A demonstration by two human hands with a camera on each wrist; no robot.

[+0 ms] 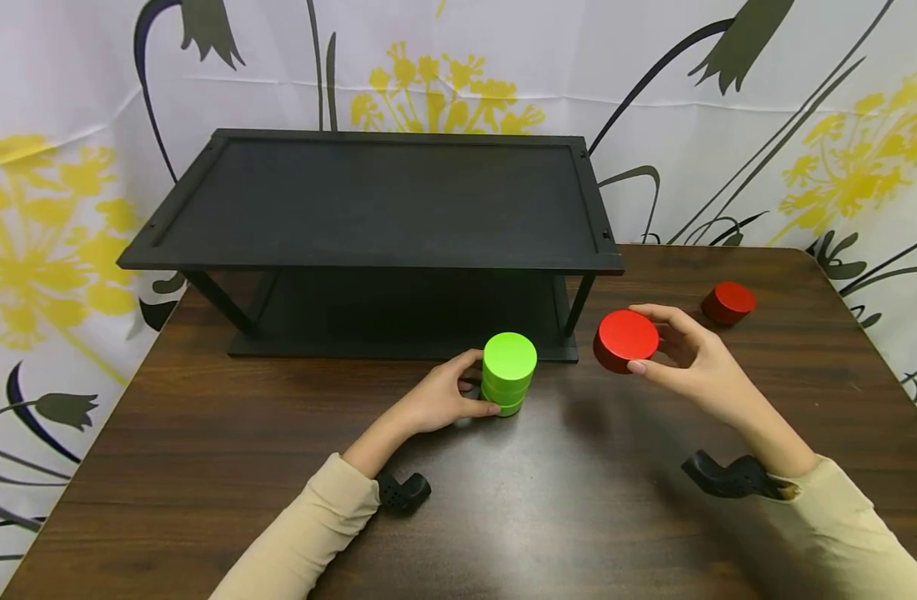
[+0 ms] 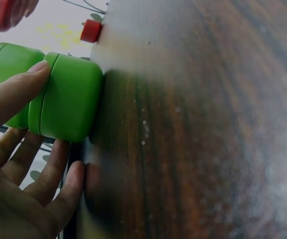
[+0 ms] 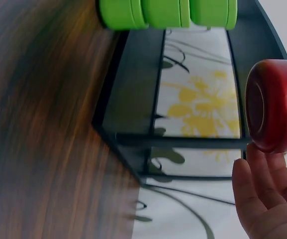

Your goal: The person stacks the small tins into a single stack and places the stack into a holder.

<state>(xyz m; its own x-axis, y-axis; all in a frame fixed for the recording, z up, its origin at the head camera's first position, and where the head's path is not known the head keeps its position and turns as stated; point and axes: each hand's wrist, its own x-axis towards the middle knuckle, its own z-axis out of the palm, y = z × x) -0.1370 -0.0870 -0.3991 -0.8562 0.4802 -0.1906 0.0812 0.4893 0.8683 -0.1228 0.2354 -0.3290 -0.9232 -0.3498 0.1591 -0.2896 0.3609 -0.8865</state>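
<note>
A stack of three green round lidded containers (image 1: pixel 508 371) stands upright on the table in front of the shelf. My left hand (image 1: pixel 442 398) holds the stack low down from the left, its thumb lying near a lid seam of the bottom container (image 2: pixel 69 97) in the left wrist view. To the right of the stack, my right hand (image 1: pixel 699 362) grips a red round container (image 1: pixel 628 337) between thumb and fingers. That red container is raised above the table, with its base (image 3: pixel 256 107) showing in the right wrist view.
A second red container (image 1: pixel 729 302) sits on the wooden table (image 1: pixel 563 508) at the back right, beyond my right hand. Behind the green stack stands a black two-level shelf (image 1: pixel 398 200) with thin posts. A flower-patterned cloth (image 1: pixel 691 108) hangs behind the table.
</note>
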